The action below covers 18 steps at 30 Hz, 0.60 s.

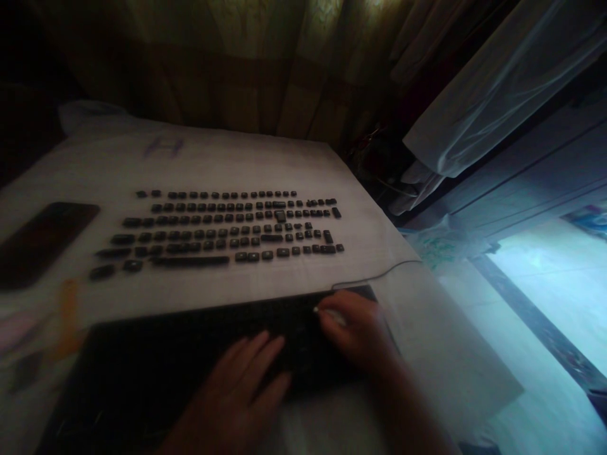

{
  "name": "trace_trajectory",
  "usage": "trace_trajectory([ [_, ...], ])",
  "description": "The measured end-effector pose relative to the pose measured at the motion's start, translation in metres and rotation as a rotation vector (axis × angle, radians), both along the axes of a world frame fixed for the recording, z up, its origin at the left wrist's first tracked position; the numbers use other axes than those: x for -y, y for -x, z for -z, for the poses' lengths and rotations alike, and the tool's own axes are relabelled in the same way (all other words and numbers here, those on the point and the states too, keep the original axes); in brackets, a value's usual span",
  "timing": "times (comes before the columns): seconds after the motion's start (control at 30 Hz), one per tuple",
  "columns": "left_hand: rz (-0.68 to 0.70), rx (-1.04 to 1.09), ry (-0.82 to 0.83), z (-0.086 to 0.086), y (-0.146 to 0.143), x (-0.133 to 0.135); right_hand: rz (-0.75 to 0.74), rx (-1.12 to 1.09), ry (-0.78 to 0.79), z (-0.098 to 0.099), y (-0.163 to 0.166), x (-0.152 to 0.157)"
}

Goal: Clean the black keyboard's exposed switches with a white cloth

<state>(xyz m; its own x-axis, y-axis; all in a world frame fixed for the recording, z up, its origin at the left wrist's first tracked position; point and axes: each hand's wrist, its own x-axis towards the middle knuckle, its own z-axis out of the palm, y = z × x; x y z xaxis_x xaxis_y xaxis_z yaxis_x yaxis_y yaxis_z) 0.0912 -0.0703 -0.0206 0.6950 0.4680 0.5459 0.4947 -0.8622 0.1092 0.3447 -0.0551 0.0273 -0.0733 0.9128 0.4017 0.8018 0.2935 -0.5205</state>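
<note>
A black keyboard (pixel 190 341) lies across the near side of the table, its surface dark and blurred. Flat on its middle part rests my left hand (pixel 241 385), fingers stretched out and holding nothing. My right hand (pixel 355 328) is closed over the keyboard's right end. A small whitish object (pixel 336 316) shows between its fingers, with a pale tip; its kind is too blurred to tell. Beyond the keyboard, loose black keycaps (pixel 207 219) are laid out in several rows, including a long space bar (pixel 192 260).
The table (pixel 303 164) has a pale cover. A dark phone (pixel 47 237) lies at the left, near a blurred orange strip (pixel 68 316) and a pinkish object (pixel 16 330). A thin cable (pixel 379 276) runs right from the keyboard. Curtains (pixel 265 69) hang behind; a plastic bag (pixel 439 243) sits at right.
</note>
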Motion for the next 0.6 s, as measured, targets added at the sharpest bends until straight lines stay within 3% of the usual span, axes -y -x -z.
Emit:
trace_trajectory([
  [0.2, 0.011, -0.245, -0.032, -0.019, 0.001, -0.005, -0.012, 0.014, 0.007, 0.003, -0.002, 0.0],
  [0.6, -0.045, -0.281, 0.021, -0.024, 0.001, 0.003, -0.032, 0.028, -0.018, 0.003, 0.0, 0.0],
])
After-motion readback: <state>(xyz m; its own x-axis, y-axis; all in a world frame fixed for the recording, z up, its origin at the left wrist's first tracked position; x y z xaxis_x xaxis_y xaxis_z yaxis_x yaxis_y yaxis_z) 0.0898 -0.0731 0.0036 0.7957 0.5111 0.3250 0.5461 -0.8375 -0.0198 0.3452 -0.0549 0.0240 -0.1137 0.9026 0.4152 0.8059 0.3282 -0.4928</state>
